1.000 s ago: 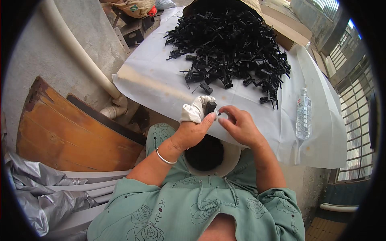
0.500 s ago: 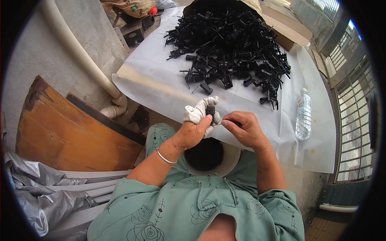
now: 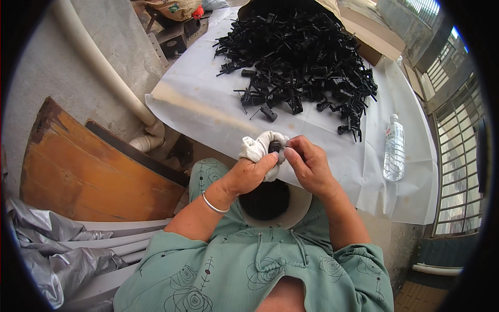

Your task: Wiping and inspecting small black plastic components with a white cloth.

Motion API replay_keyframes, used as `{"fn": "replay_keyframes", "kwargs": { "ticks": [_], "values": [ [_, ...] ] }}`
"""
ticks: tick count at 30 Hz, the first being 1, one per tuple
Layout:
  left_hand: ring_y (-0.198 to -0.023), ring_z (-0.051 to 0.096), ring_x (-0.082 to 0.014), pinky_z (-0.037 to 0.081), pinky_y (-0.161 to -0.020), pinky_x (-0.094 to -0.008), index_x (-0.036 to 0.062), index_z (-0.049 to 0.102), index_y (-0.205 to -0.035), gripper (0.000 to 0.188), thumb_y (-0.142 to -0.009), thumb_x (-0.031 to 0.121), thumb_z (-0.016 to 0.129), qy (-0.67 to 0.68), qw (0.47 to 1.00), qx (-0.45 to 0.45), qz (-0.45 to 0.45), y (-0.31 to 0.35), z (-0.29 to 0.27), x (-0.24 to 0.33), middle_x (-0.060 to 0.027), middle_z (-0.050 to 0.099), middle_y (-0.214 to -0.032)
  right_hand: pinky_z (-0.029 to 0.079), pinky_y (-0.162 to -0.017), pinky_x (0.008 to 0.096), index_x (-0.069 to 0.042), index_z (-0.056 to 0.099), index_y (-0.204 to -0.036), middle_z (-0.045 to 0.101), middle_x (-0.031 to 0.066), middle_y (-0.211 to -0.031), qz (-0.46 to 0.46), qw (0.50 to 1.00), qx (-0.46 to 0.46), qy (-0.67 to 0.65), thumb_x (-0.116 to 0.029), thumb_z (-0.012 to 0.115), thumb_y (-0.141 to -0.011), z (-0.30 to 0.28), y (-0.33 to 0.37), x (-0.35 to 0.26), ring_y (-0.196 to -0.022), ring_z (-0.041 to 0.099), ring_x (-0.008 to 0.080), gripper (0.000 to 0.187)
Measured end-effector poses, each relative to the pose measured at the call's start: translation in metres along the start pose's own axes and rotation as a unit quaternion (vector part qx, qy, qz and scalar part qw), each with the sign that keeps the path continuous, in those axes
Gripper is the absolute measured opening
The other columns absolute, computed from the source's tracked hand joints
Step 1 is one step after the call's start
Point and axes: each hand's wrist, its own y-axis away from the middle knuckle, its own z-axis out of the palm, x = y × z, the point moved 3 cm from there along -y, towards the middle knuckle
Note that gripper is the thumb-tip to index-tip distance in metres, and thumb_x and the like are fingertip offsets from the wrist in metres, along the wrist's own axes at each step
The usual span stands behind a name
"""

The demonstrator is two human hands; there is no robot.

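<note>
Head view, centre of the frame: left hand [image 3: 251, 170] clamps a small black part [image 3: 274, 147] against white cloth [image 3: 253, 148]; right hand [image 3: 312, 166] pinches close beside it. If the left thumb loosens, the part could drop into the bucket [image 3: 301, 204].

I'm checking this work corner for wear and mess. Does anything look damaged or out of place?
Yes: the orange-brown wooden panel at the left looks worn, with dark, ragged patches near its upper end. The black parts lie loosely heaped on the white sheet; whether that is a spill, I can't tell.
</note>
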Motion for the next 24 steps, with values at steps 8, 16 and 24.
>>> {"fn": "replay_keyframes", "kwargs": {
  "ticks": [8, 16, 24],
  "values": [
    [-0.071, 0.050, -0.0139, 0.044, -0.063, -0.0288, 0.0002, 0.043, -0.105, 0.023, -0.082, 0.001, 0.042, -0.236, 0.961, 0.071, 0.128, -0.003, 0.001, -0.003, -0.0067, 0.052, -0.081, 0.040, -0.058, 0.0264, 0.002, 0.054, -0.077, 0.050, 0.0035, -0.063, 0.095, 0.979, -0.161, 0.078, -0.019, 0.050, -0.091, 0.005, -0.009, 0.005, -0.062, 0.043, 0.0093, 0.025],
    [-0.082, 0.056, -0.0274, 0.045, -0.074, -0.0334, -0.0030, 0.046, -0.107, 0.029, -0.081, 0.008, 0.049, -0.252, 0.967, 0.037, -0.027, 0.012, -0.001, 0.005, -0.0162, 0.057, -0.088, 0.041, -0.055, 0.0311, 0.002, 0.058, -0.077, 0.053, 0.0083, -0.060, 0.160, 0.947, -0.276, -0.033, -0.023, 0.053, -0.086, 0.010, -0.012, 0.028, -0.055, 0.044, 0.0142, 0.027],
    [-0.083, 0.060, -0.0287, 0.048, -0.077, -0.0338, -0.0008, 0.053, -0.111, 0.030, -0.085, 0.014, 0.051, -0.467, 0.879, 0.006, 0.099, 0.006, -0.020, 0.003, -0.0170, 0.060, -0.100, 0.046, -0.062, 0.0410, -0.002, 0.059, -0.093, 0.062, 0.0173, -0.076, -0.022, 0.935, 0.041, 0.351, -0.023, 0.059, -0.080, 0.017, -0.075, 0.061, -0.070, 0.060, 0.0337, 0.025]
  ]
}}
